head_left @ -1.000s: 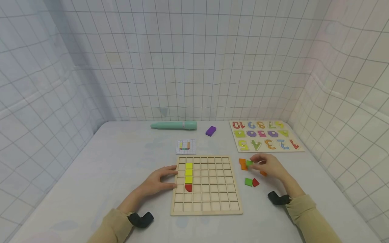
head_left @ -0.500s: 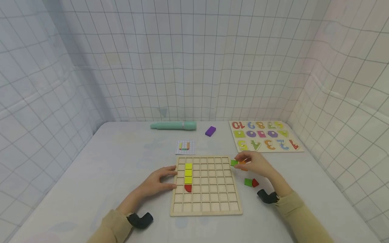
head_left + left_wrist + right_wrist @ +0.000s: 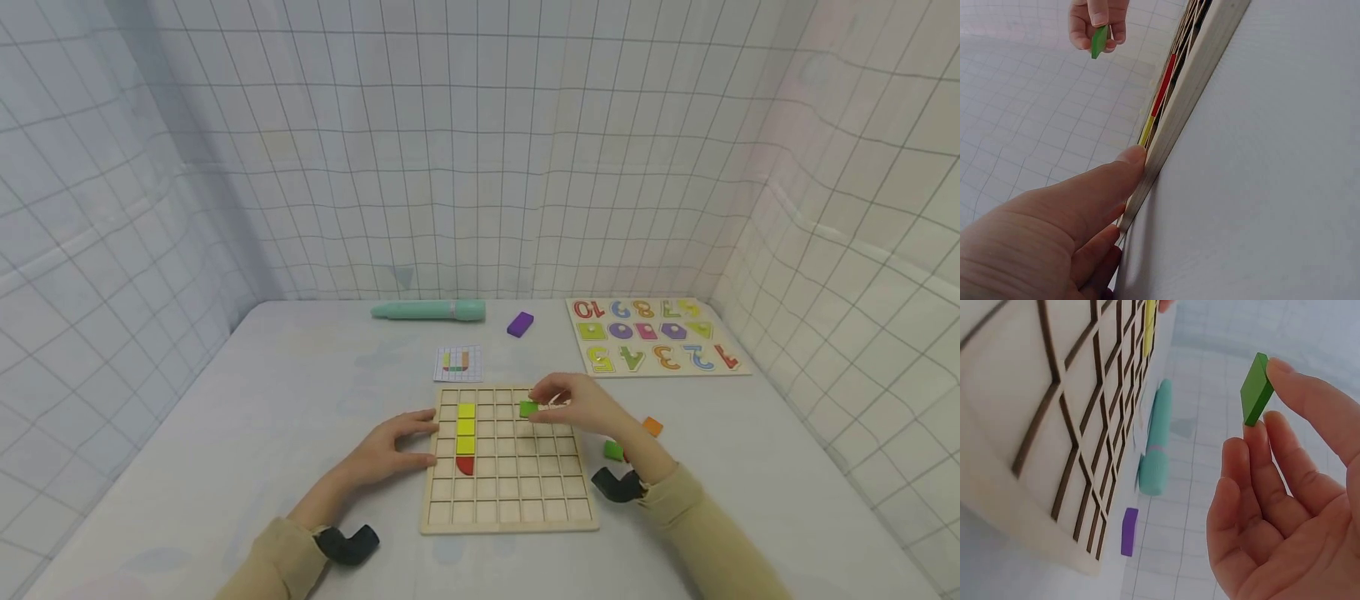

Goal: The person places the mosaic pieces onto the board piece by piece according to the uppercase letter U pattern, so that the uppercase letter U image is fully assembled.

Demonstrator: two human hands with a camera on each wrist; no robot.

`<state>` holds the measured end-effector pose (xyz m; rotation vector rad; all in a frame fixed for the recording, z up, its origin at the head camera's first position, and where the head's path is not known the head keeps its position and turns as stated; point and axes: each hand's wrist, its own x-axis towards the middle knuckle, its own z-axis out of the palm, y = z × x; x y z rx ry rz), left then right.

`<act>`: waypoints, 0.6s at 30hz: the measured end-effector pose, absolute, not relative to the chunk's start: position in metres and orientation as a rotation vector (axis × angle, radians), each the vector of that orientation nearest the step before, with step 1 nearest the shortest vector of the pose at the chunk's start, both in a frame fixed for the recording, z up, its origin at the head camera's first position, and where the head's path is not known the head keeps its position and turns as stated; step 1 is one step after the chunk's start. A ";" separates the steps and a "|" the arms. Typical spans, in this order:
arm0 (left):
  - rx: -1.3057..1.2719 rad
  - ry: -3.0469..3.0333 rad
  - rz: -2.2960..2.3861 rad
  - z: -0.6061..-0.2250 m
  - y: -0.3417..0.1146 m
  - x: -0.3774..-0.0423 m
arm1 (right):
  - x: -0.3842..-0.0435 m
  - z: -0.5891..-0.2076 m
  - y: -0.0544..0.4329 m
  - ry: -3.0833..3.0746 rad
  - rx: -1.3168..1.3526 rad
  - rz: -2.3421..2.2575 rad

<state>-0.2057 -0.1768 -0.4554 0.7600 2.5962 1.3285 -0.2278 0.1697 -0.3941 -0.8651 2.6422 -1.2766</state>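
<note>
A wooden grid board (image 3: pixel 508 510) lies on the table. One of its columns holds several yellow square tiles (image 3: pixel 466 427), with a red quarter-round tile (image 3: pixel 466 465) just below them. My left hand (image 3: pixel 390 448) rests against the board's left edge, thumb and fingers touching the rim, as the left wrist view also shows. Above the board's upper right part, my right hand (image 3: pixel 577 404) pinches a green square tile (image 3: pixel 1256 390) between thumb and fingertips. In the right wrist view that tile is held clear of the board.
Right of the board lie a green tile (image 3: pixel 613 450) and an orange tile (image 3: pixel 652 427); my right arm partly hides a red piece. Behind are a pattern card (image 3: pixel 458 364), a teal marker-shaped object (image 3: pixel 429 310), a purple block (image 3: pixel 520 324) and a number puzzle (image 3: pixel 660 337).
My right hand has carried the green tile leftward from the loose pieces to above the board. The left hand stays at the board's edge.
</note>
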 end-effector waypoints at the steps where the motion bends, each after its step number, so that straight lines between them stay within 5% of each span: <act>1: 0.760 2.596 1.328 -0.455 -0.177 -0.206 | -0.227 -0.394 0.165 2.626 -0.881 -1.272; 18: 0.780 2.589 1.334 -0.456 -0.177 -0.206 | -0.214 -0.407 0.115 2.476 -0.948 -1.177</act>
